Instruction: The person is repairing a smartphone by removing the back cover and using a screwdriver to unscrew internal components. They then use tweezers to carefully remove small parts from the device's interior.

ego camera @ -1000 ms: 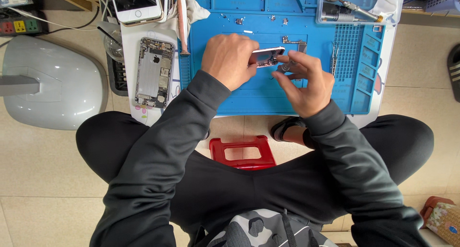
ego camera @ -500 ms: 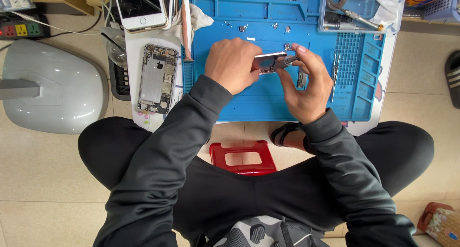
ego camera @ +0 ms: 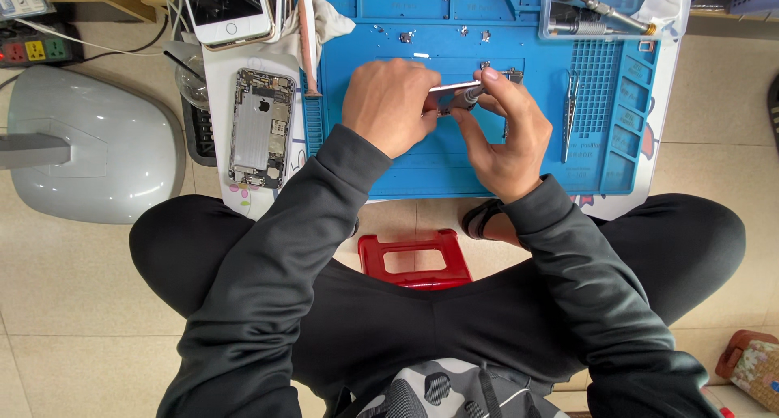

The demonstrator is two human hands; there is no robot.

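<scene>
Phone part (ego camera: 451,96): a thin, flat, pinkish-silver piece, held just above the upper middle of the blue work mat (ego camera: 389,162), which lies on the table. Your left hand (ego camera: 388,103) closes over its left end, fingers curled round it; how much of the piece lies under the palm is hidden. Your right hand (ego camera: 501,134) takes the right end, thumb and forefinger pinched shut at its edge, where a small grey tip shows; whether that is a tool or part of the piece cannot be told.

Progress, judged from the layout: disassembly looks well along. An opened phone housing (ego camera: 260,128) lies face-open just left of the mat, internals exposed. Several small screws and brackets (ego camera: 404,37) sit loose near the mat's top edge, above your hands. Tweezers (ego camera: 570,114) lie unused on the mat, right of your right hand. A whole white phone (ego camera: 225,8) rests beyond the mat's upper left corner. What is left: the piece is still in hand, not set down and not fitted to the housing.
</scene>
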